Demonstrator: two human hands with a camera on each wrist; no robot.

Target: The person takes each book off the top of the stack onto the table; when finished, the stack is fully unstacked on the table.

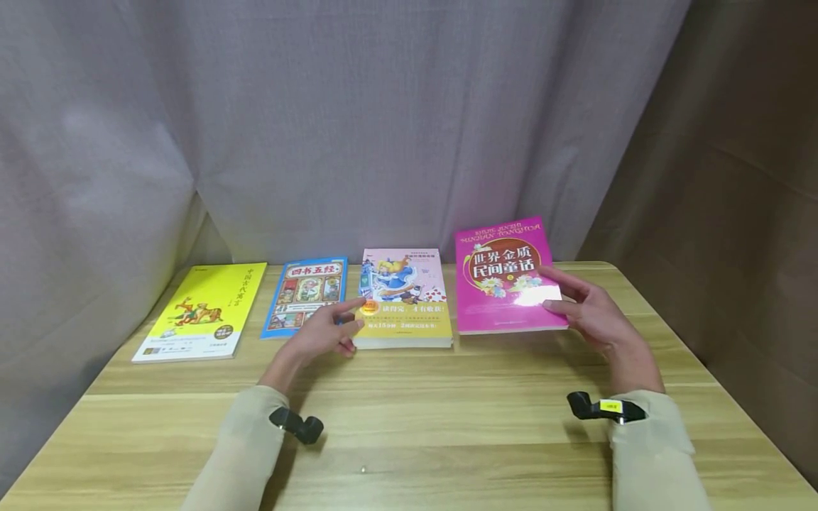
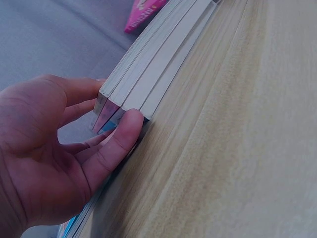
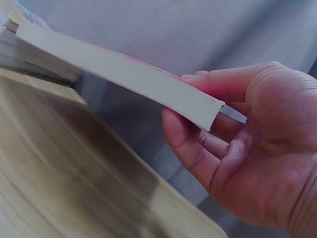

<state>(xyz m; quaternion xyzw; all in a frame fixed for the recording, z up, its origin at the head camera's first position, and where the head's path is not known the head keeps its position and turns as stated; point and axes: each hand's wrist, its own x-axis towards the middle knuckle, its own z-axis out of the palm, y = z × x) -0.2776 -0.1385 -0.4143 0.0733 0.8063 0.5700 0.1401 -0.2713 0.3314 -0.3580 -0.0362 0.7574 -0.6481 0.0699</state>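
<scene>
My right hand [image 1: 591, 312] grips a pink book [image 1: 505, 312] by its right edge, with digits on both faces. The book is raised, its cover tilted toward me; the right wrist view shows its page edge [image 3: 119, 69] over the table. My left hand [image 1: 322, 330] is at the left edge of a stack of several books, topped by one with a blond girl in blue [image 1: 409, 284]. In the left wrist view the thumb [image 2: 121, 136] lies against the near corner of the stack [image 2: 153, 64], other fingers along its left side.
Left of the stack lies a blue book with picture panels [image 1: 307, 294]. Farther left is a yellow and white book [image 1: 204, 309]. All rest on a wooden table [image 1: 434, 419], with a grey curtain [image 1: 332, 128] behind and a brown curtain [image 1: 722, 184] on the right.
</scene>
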